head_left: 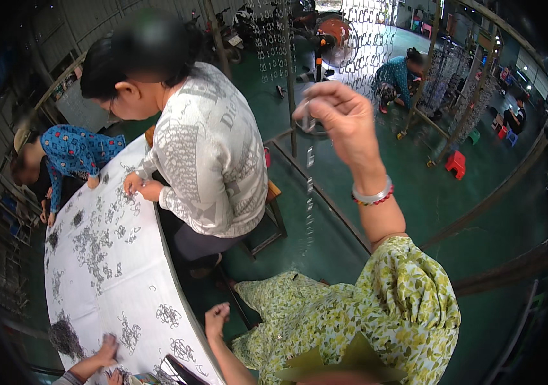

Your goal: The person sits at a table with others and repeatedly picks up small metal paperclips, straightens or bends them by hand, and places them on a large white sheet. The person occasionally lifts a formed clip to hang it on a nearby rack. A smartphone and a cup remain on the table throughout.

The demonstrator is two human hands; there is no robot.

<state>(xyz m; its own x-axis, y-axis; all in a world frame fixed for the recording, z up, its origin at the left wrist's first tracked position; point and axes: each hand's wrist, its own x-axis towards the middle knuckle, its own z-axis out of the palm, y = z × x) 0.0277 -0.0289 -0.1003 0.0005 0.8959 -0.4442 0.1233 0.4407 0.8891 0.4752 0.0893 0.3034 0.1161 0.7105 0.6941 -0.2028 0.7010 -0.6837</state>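
My right hand (341,115) is raised high at the centre right, thumb and fingers pinched together. From it hangs a string of small linked metal hooks (310,186), dropping toward the floor; its lower end blurs out. A larger curved metal piece shows just at the fingertips. My left hand (217,319) is low, beside the table's near edge, with its fingers curled closed. Whatever it may hold is too small to make out. Closest to it on the white-covered table (139,263) lie loose clusters of thin dark metal hooks (168,314).
A co-worker in a grey-white sweater (203,147) sits at the table, another in blue (81,147) bends over its far end. A hand (104,351) reaches in at lower left. Hook-hung racks (441,83), a fan (335,42) and a red stool (455,165) stand beyond; a metal frame (325,199) crosses nearby.
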